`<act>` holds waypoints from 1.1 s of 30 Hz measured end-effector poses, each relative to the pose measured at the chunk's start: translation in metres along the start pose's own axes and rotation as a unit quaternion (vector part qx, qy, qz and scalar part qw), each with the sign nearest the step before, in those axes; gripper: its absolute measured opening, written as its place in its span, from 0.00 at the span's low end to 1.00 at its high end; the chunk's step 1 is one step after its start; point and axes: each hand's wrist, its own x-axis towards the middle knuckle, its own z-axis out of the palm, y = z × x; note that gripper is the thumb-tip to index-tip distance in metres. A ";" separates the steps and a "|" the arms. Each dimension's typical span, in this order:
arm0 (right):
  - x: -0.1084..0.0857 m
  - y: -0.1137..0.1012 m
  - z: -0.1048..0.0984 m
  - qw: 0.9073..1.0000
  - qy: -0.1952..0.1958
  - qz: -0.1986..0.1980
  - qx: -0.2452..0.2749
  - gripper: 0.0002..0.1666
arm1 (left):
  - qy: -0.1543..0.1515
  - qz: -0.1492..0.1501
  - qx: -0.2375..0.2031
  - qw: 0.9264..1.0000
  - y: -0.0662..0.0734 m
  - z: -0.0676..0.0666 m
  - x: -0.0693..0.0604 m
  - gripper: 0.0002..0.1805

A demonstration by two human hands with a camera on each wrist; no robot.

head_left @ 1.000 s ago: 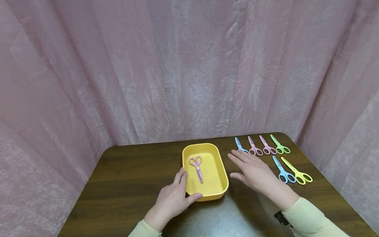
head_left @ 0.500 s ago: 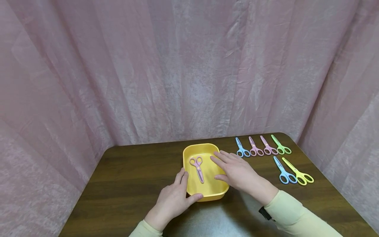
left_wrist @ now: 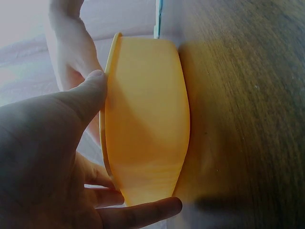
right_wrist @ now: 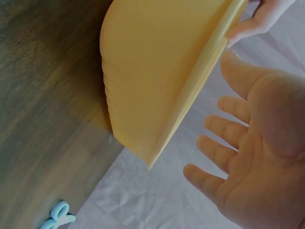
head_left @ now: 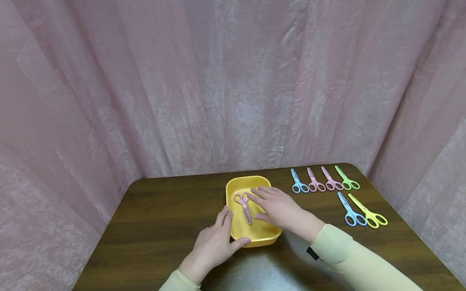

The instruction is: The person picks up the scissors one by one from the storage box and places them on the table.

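Pink scissors [head_left: 246,212] lie in a yellow tray [head_left: 255,240], handles toward the back. My left hand [head_left: 212,244] rests against the tray's near left corner. Its thumb is on the near rim and its straight fingers [left_wrist: 143,213] lie along the outer side. Over the tray's right side hovers my right hand [head_left: 274,206], holding nothing. The right wrist view shows the spread fingers of this hand [right_wrist: 257,129] above the rim and apart from it. It covers part of the tray's right rim.
Right of the tray, a back row has blue scissors [head_left: 300,187], two pink scissors [head_left: 317,186] and green scissors [head_left: 350,184]. Nearer lie blue scissors [head_left: 355,219] and yellow scissors [head_left: 376,220]. A brown wooden table [head_left: 164,214] carries everything, with a pink curtain [head_left: 218,89] behind it.
My right hand has moved left, from beside the back blue scissors to over the tray, uncovering those scissors. The left hand, tray and scissors have stayed in place.
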 end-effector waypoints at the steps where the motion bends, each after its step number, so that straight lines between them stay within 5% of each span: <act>1: 0.002 0.000 0.001 1.000 -0.006 -0.003 -0.002 0.40 | 0.001 0.001 0.001 1.000 0.000 0.000 0.000 0.57; 22: 0.038 0.006 0.022 0.991 -0.099 -0.050 0.075 0.38 | 0.004 0.007 0.004 1.000 -0.002 0.001 0.001 0.58; 33: 0.046 0.006 0.029 0.988 -0.143 -0.050 0.037 0.35 | 0.005 0.009 0.009 1.000 -0.002 0.001 0.000 0.58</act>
